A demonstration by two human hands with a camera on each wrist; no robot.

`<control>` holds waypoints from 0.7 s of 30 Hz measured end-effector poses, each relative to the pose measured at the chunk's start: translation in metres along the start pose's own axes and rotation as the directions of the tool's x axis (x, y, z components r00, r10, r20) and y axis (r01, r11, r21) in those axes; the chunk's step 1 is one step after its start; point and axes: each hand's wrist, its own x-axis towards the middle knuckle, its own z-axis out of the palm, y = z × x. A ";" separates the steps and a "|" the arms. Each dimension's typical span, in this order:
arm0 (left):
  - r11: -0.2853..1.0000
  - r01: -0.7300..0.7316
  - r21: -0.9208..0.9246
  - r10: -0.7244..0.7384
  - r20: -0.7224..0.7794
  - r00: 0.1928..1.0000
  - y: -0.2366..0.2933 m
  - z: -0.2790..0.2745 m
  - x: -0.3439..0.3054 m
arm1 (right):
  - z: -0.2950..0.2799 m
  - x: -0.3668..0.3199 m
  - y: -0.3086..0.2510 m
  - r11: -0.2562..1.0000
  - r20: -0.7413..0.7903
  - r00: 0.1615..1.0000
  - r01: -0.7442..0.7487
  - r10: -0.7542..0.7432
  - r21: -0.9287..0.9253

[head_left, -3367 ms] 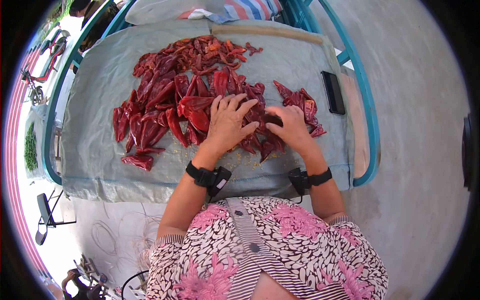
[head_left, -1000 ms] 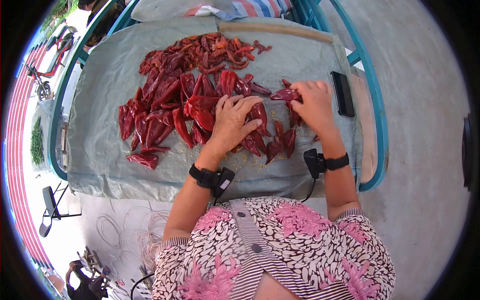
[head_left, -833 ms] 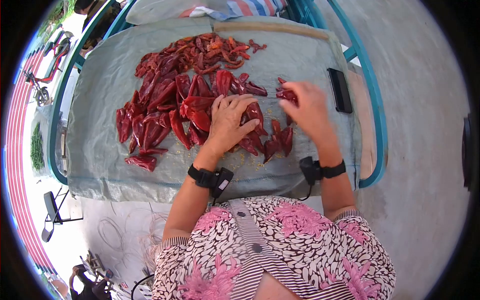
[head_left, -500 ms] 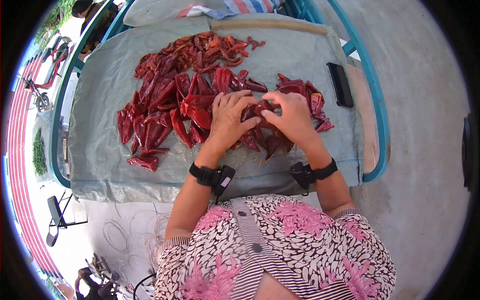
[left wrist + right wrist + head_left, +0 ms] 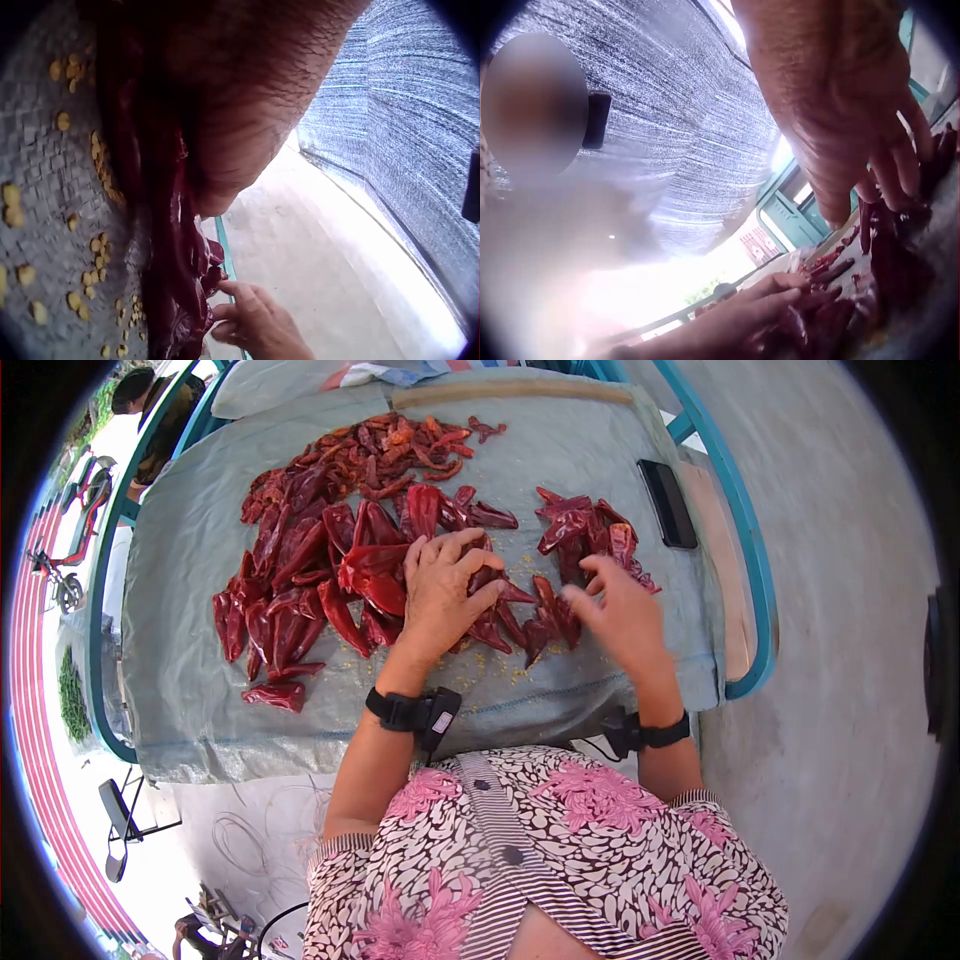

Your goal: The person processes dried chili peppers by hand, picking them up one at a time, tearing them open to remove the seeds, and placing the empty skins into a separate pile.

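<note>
Dried red peppers (image 5: 300, 550) lie heaped across the left and middle of the sheet (image 5: 180, 690). My left hand (image 5: 445, 595) rests on peppers at the heap's right side, fingers spread. In the left wrist view, a long wrinkled pepper (image 5: 176, 247) runs beneath that hand. My right hand (image 5: 622, 618) holds nothing visible; its fingers are loosely bent at the lower edge of a smaller pepper pile (image 5: 575, 525) on the right. Between both hands lie a few loose peppers (image 5: 550, 615). The right wrist view shows the right fingertips close over dark red peppers (image 5: 900, 262).
Smaller, shrivelled peppers (image 5: 400, 440) form the far part of the heap. A black phone (image 5: 667, 505) lies near the sheet's right side. A teal metal frame (image 5: 745, 570) borders the surface, and a wooden strip (image 5: 510, 393) crosses its far end. Yellow seeds (image 5: 490, 670) are scattered nearby.
My right hand carried a pepper to the right pile, came back beside the left hand to grasp another pepper, and is now at the right pile again. The left hand stays on the heap.
</note>
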 end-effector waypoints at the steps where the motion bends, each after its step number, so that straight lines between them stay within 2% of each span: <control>1: 1.000 0.002 0.005 -0.002 0.005 1.000 0.000 0.000 0.000 | 0.007 -0.004 0.003 0.999 -0.001 1.000 0.024 -0.024 -0.021; 3: 1.000 0.002 0.012 -0.002 0.013 1.000 0.001 0.000 0.000 | 0.023 -0.011 0.013 0.995 -0.003 0.997 0.073 -0.074 -0.064; 4: 1.000 0.003 0.015 -0.003 0.015 1.000 0.001 0.000 0.000 | 0.021 -0.012 0.013 0.997 -0.028 0.997 0.073 -0.072 0.005; 7: 1.000 0.006 0.025 -0.006 0.017 1.000 -0.002 0.001 0.000 | 0.019 -0.005 0.027 0.973 -0.160 0.970 0.202 -0.182 0.114; 10: 1.000 0.004 0.029 -0.004 0.014 1.000 -0.002 0.003 0.000 | 0.004 0.003 0.027 0.977 -0.185 0.982 0.073 -0.036 0.199; 13: 1.000 -0.003 0.023 0.002 0.008 1.000 -0.002 0.003 0.000 | -0.001 0.002 0.020 0.995 -0.403 0.913 0.088 -0.059 0.055; 16: 1.000 -0.007 0.028 0.007 -0.001 1.000 -0.004 0.004 0.001 | 0.005 -0.009 0.021 0.993 -0.136 0.991 0.005 0.011 0.119; 19: 0.999 -0.018 0.030 0.018 -0.007 1.000 -0.006 0.006 0.000 | 0.034 -0.024 0.036 0.959 -0.078 0.971 0.208 -0.226 -0.191; 21: 0.999 -0.020 0.028 0.020 -0.012 1.000 -0.007 0.005 0.000 | 0.037 -0.028 0.037 0.974 -0.084 0.979 0.174 -0.187 -0.142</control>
